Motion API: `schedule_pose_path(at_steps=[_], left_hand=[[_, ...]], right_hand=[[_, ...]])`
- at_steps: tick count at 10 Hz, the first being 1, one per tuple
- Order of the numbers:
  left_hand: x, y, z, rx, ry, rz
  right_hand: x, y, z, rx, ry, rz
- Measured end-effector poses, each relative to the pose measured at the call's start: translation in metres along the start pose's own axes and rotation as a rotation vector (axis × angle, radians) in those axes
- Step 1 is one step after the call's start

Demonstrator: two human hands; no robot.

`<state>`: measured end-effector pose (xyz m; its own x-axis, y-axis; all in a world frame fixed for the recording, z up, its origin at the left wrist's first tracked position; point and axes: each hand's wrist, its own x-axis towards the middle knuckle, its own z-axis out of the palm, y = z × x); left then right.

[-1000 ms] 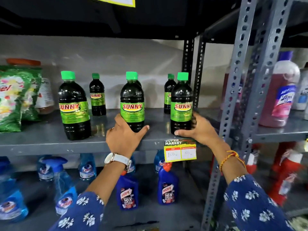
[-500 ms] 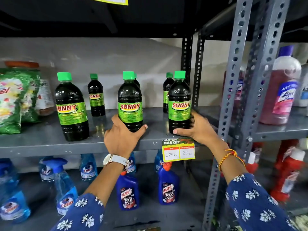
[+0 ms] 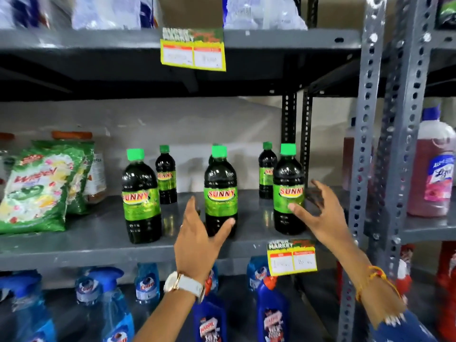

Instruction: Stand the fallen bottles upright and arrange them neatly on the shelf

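Your left hand is raised in front of the grey shelf, palm turned toward the bottles, fingers loose and spread, thumb out to the right across the foot of the middle bottle. It grips nothing; whether the thumb touches the bottle cannot be told. Your right hand is open too, fingers fanned behind and beside the right bottle, thumb across its green label, holding nothing.

Going left to right, the left bottle, the middle bottle and the right bottle stand upright along the shelf's front, green caps up, long axes vertical, "SUNNY" labels facing you, well apart from each other. Behind them more small bottles stand upright near the back wall, one behind the left bottle and one just left of the right bottle.

At the far left a green detergent bag leans on the same shelf. A yellow price tag hangs from the shelf edge below your right hand. Right of it stands a perforated grey upright, with a pink cleaner bottle beyond.
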<state>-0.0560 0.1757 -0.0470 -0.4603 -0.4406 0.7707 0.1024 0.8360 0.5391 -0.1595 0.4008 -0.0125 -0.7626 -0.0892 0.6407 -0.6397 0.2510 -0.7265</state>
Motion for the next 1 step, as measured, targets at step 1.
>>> schedule_pose_path(at_steps=[1], left_hand=[[0.0156,-0.0089,-0.0246,-0.123,0.139,0.210]], right_hand=[[-0.0026,-0.0351,0.0141,-0.055,0.197,-0.269]])
